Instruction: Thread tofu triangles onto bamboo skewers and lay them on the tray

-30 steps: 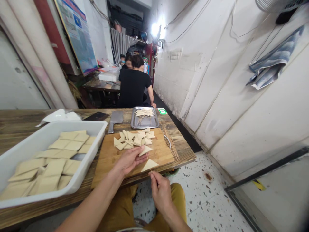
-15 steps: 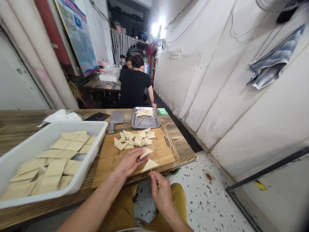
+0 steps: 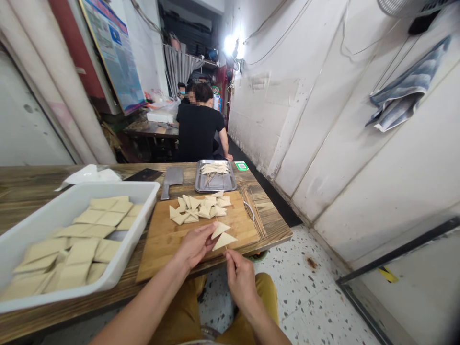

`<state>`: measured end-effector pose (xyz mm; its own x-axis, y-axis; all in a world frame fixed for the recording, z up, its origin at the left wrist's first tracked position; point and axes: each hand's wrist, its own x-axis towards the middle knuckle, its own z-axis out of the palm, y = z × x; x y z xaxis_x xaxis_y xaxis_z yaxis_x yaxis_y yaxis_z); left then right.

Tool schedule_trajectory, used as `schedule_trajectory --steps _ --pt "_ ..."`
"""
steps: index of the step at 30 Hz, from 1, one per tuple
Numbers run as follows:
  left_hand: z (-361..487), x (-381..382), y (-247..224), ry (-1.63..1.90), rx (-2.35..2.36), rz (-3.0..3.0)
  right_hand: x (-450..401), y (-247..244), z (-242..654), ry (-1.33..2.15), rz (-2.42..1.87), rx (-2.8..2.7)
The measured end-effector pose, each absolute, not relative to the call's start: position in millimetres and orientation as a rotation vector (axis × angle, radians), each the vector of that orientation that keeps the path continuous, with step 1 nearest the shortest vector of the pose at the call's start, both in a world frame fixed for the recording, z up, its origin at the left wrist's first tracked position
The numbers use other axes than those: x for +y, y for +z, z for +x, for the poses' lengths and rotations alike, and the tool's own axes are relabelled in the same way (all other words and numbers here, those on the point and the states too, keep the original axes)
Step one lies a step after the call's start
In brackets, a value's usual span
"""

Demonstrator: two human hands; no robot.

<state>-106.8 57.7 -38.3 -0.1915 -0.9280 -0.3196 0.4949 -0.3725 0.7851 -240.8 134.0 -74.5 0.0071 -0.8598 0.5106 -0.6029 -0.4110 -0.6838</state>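
My left hand (image 3: 197,245) pinches a pale triangle of pressed tofu (image 3: 220,230) over the front of the wooden cutting board (image 3: 158,254). My right hand (image 3: 240,277) is closed on the lower end of a thin wooden skewer (image 3: 226,247), just past the board's near edge. A second tofu triangle (image 3: 224,240) sits on that skewer, close below the first. Farther back on the board lies a loose pile of tofu triangles (image 3: 201,208). Several bare skewers (image 3: 259,213) lie along the board's right side.
On the left stands a white tub (image 3: 153,191) of tofu sheets (image 3: 108,211). Behind the board are a cleaver (image 3: 175,176) and a metal tray (image 3: 215,186) with filled skewers. A person in black (image 3: 199,129) sits beyond the table, facing away. A wall rises on the right.
The upper triangle has come down the skewer toward the lower one, so the gap between them is smaller. Both hands have shifted slightly.
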Motion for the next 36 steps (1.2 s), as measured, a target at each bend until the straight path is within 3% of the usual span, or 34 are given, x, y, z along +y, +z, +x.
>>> schedule_trajectory --steps 2,9,16,29,33,36 --pt "-102 55 -38 -1.606 -0.768 1.025 133 -77 -244 -1.384 -2.007 1.535" --pt "-85 31 -46 -0.421 -1.657 1.485 132 -84 -260 -1.416 -1.893 1.599" --pt "-106 8 -43 0.088 -2.118 1.589 133 -91 -269 -1.425 -1.849 1.633" --pt "-101 -7 -60 0.053 -1.973 1.600 133 -88 -266 -1.398 -1.814 1.644" --pt "-90 -3 -54 -0.219 -1.730 1.474 136 -84 -264 -1.410 -1.791 1.582" --pt "-81 6 -46 -0.809 -1.399 1.270 138 -81 -260 -1.412 -1.760 1.516"
